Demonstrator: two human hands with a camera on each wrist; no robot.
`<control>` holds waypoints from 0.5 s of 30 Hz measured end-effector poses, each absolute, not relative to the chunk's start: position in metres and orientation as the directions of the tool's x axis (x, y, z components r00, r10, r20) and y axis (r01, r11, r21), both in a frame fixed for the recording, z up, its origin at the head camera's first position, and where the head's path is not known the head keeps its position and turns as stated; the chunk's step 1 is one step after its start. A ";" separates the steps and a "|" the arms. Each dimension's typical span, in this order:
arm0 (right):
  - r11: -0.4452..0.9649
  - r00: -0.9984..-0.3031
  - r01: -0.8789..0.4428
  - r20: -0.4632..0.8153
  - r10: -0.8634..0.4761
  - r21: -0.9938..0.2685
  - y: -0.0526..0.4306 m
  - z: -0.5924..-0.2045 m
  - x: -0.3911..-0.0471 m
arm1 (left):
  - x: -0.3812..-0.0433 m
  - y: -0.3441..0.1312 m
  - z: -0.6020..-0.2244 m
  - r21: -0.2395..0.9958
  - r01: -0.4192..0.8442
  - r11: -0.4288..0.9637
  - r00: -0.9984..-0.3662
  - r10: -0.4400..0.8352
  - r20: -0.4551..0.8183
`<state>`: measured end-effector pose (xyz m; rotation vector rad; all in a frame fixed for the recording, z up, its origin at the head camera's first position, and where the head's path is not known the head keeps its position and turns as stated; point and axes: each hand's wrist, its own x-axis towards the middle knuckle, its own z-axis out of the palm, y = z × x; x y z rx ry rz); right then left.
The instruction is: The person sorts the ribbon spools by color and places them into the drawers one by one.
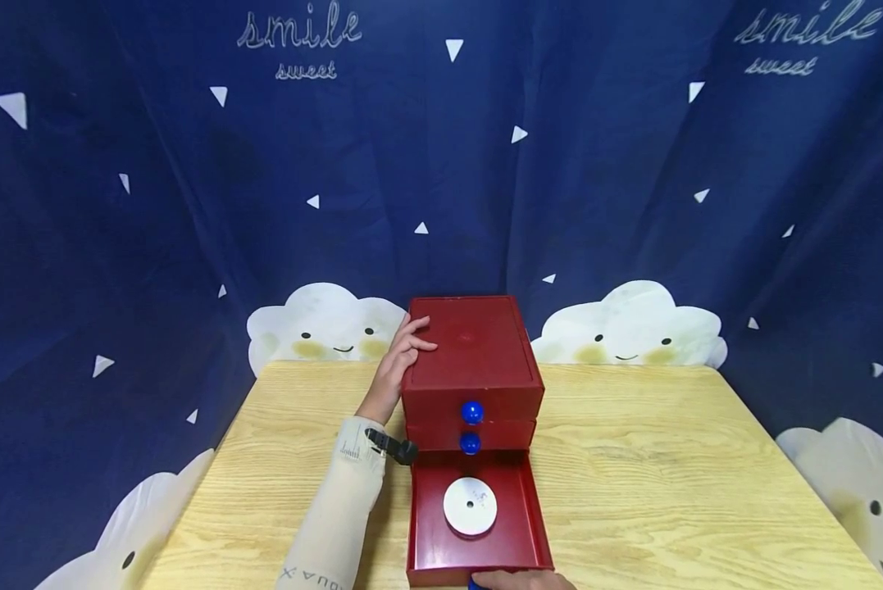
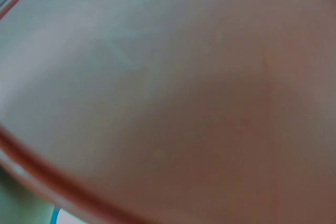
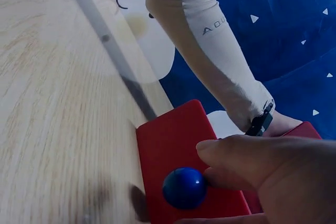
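A red cabinet of drawers (image 1: 465,344) stands on the wooden table. Its bottom drawer (image 1: 430,551) is pulled out toward me, and a white disc with a small centre hole (image 1: 461,515) sits inside it. My left hand (image 1: 399,360) rests against the cabinet's left side, fingers lying over the top edge. A blurred reddish surface fills the left wrist view. At the drawer's front, my right hand (image 3: 273,166) pinches the round blue knob (image 3: 184,188), with fingers above and below it. Only part of that hand (image 1: 530,580) shows in the head view.
Two more blue knobs, an upper one (image 1: 472,412) and a lower one (image 1: 470,443), mark the closed drawers. Wooden tabletop (image 1: 655,467) extends on both sides of the cabinet. A dark blue curtain (image 1: 596,188) with white clouds and triangles surrounds the table.
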<state>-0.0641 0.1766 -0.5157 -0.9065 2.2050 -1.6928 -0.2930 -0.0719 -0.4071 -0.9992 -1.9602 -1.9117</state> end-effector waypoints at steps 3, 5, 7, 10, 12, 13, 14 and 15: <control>0.141 -0.757 -0.408 0.248 -0.605 -0.902 0.177 -0.522 -0.067 | -0.293 -0.071 -0.407 0.791 0.608 -0.074 -0.740 0.310 0.597; 0.114 -0.753 -0.396 0.251 -0.608 -0.911 0.178 -0.524 -0.067 | -0.293 -0.071 -0.407 0.791 0.607 -0.072 -0.740 0.309 0.597; 0.072 -0.761 -0.343 0.232 -0.605 -0.937 0.178 -0.524 -0.066 | -0.294 -0.070 -0.407 0.788 0.612 -0.074 -0.736 0.311 0.601; -0.034 -0.762 -0.261 0.227 -0.607 -0.965 0.180 -0.538 -0.068 | -0.295 -0.070 -0.407 0.789 0.608 -0.083 -0.737 0.311 0.600; -0.160 -0.707 -0.224 0.273 -0.652 -0.961 0.184 -0.563 -0.075 | -0.296 -0.070 -0.408 0.790 0.607 -0.086 -0.736 0.312 0.600; -0.213 -0.676 -0.208 0.297 -0.674 -0.955 0.185 -0.579 -0.080 | -0.296 -0.071 -0.408 0.792 0.605 -0.085 -0.739 0.312 0.598; -0.225 -0.627 -0.257 0.340 -0.701 -0.940 0.187 -0.598 -0.086 | -0.296 -0.071 -0.408 0.794 0.602 -0.084 -0.741 0.309 0.596; -0.267 -0.579 -0.255 0.368 -0.727 -0.929 0.188 -0.616 -0.092 | -0.296 -0.072 -0.409 0.795 0.601 -0.084 -0.743 0.307 0.594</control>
